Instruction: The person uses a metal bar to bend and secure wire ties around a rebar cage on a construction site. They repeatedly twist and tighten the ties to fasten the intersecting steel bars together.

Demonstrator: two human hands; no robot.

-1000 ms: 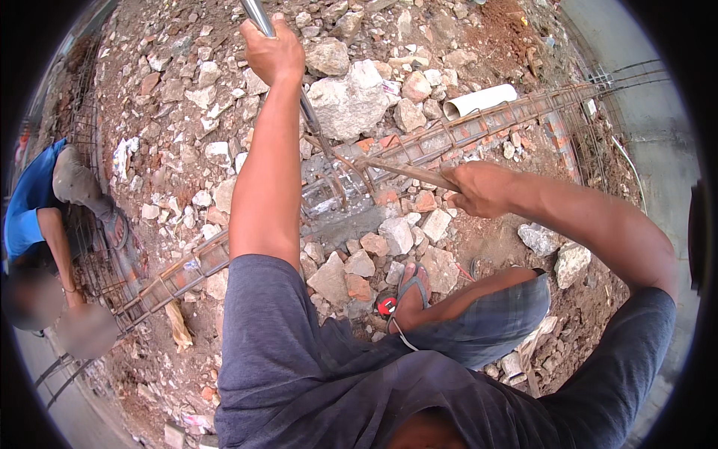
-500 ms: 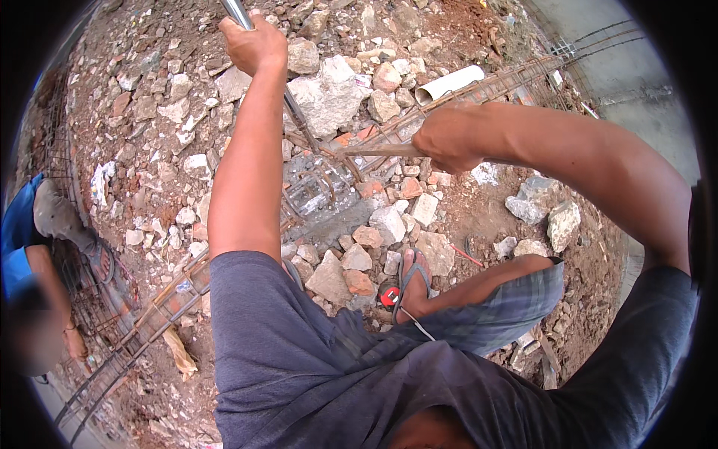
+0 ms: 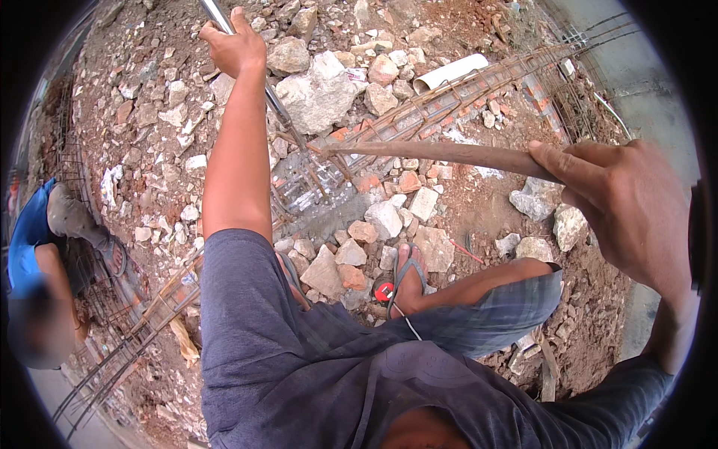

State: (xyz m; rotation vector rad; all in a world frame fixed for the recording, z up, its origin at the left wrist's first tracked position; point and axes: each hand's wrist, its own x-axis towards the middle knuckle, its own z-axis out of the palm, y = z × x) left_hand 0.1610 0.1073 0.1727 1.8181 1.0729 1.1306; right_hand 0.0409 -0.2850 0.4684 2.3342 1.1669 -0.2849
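Up at the far left of centre, my left hand (image 3: 238,46) is closed round a shiny metal pipe (image 3: 278,108), which slants down to bent steel bars (image 3: 323,181) rising from a grey concrete patch. My right hand (image 3: 632,202), large and close on the right, holds the near end of a long wooden stick (image 3: 449,153). The stick runs leftward, and its far end meets the bars beside the pipe's lower end. Whether that end touches the pipe, I cannot tell.
A rebar cage (image 3: 456,93) stretches to the upper right past a white plastic pipe (image 3: 451,73). Another cage (image 3: 131,340) lies lower left, near a co-worker in blue (image 3: 37,224). Rocks and rubble surround my sandalled feet; a red tape measure (image 3: 384,291) sits by one.
My right hand has moved right and nearer, from the stick's middle area to its near end, exposing more of the stick. My left hand and the pipe have shifted slightly left.
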